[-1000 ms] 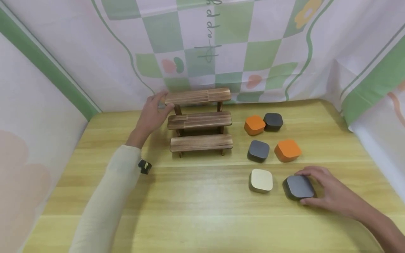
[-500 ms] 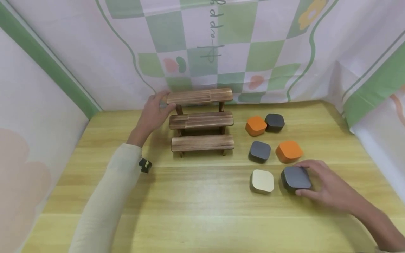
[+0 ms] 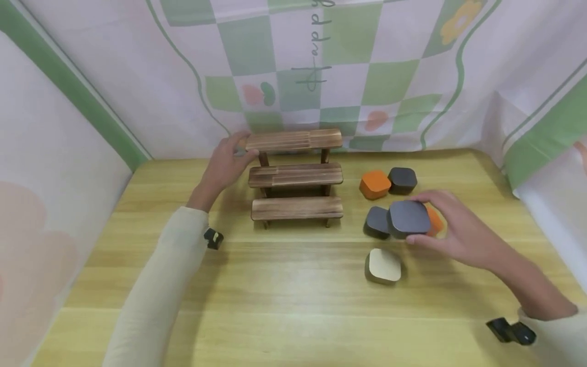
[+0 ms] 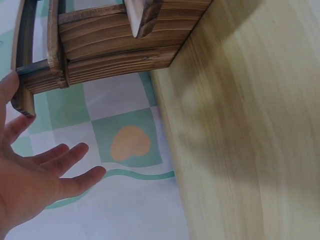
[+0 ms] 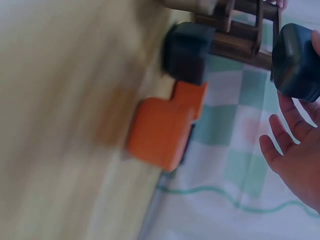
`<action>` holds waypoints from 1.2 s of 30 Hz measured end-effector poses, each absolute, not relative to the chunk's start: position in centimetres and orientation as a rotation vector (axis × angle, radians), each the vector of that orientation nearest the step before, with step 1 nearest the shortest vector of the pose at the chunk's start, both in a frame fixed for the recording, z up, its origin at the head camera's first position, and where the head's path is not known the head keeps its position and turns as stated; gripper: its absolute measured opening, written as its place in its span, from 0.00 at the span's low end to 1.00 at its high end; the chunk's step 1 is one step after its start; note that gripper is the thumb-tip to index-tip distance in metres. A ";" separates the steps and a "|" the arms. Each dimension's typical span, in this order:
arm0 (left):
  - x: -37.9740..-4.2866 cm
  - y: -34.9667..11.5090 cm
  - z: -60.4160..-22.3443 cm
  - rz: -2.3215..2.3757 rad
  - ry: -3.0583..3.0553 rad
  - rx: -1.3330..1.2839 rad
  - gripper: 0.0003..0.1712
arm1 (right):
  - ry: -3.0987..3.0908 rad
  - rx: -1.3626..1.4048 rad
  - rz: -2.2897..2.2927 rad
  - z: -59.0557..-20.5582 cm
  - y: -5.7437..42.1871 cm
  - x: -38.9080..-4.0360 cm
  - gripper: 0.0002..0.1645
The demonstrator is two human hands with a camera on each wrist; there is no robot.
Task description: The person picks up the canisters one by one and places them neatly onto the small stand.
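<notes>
My left hand [image 3: 225,164] pinches the left end of the top tier of a three-tier wooden display stand [image 3: 296,208]. Thumb and forefinger are at that end, while the other fingers [image 4: 70,186] spread free below it in the left wrist view. My right hand [image 3: 463,237] grips a dark grey rounded-square box [image 3: 409,218] by its sides, raised above the table. This box partly hides an orange box [image 3: 435,222] and overlaps another dark grey box [image 3: 377,223]. A cream box [image 3: 384,266] sits nearer to me.
Farther back, an orange box [image 3: 375,184] and a black box [image 3: 402,180] stand side by side. The wooden table [image 3: 293,316] meets a patterned cloth [image 3: 344,86] behind the stand, with more cloth at both sides.
My right hand has lifted the dark grey box off the table and carried it away from me and slightly left. My left hand has kept its hold on the stand.
</notes>
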State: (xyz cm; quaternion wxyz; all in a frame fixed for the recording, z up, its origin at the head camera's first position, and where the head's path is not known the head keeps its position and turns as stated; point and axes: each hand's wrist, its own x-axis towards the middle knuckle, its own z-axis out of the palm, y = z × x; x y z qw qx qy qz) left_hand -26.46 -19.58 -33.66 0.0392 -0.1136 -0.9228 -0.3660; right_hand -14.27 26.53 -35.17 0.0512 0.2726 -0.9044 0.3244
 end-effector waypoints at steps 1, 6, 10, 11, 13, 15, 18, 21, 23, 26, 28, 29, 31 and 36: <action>-26.5 -19.6 -33.6 -1.123 -2.823 -0.360 0.36 | -2.744 0.839 0.988 -34.9 26.1 -14.6 0.42; -26.7 -19.9 -33.4 -1.129 -2.809 -0.404 0.36 | -2.712 0.856 0.973 -33.0 23.6 -17.0 0.41; -26.9 -20.1 -33.2 -1.115 -2.828 -0.421 0.37 | -2.707 0.841 1.009 -31.3 21.7 -19.3 0.39; -27.0 -20.1 -33.1 -1.110 -2.831 -0.429 0.37 | -2.716 0.823 1.025 -30.9 21.3 -19.9 0.39; -27.0 -20.2 -32.9 -1.111 -2.837 -0.446 0.37 | -2.728 0.802 1.039 -30.2 20.3 -20.8 0.38; -27.1 -20.2 -32.7 -1.111 -2.843 -0.460 0.36 | -2.737 0.801 1.037 -29.8 19.3 -21.7 0.39; -27.2 -20.2 -32.6 -1.126 -2.857 -0.472 0.35 | -2.750 0.814 1.022 -29.4 17.5 -22.8 0.41; -27.3 -20.3 -32.5 -1.133 -2.868 -0.480 0.35 | -2.760 0.844 1.015 -29.0 15.9 -23.9 0.42; -27.3 -20.3 -32.4 -1.132 -2.877 -0.482 0.35 | -2.769 0.856 1.018 -28.7 14.9 -24.5 0.43; -27.4 -20.5 -32.4 -1.133 -2.892 -0.472 0.35 | -2.781 0.867 1.059 -28.4 13.7 -25.4 0.43; -27.4 -20.5 -32.4 -1.133 -2.902 -0.460 0.35 | -2.784 0.868 1.090 -28.2 13.0 -26.0 0.42; -27.4 -20.6 -32.3 -1.135 -2.902 -0.453 0.35 | -2.786 0.869 1.099 -28.1 12.6 -26.2 0.43; -27.4 -20.7 -32.3 -1.147 -2.902 -0.442 0.35 | -2.795 0.876 1.100 -27.9 11.8 -26.7 0.43; -27.3 -21.0 -32.4 -1.189 -2.892 -0.424 0.35 | -2.797 0.918 1.059 -27.6 9.9 -28.4 0.43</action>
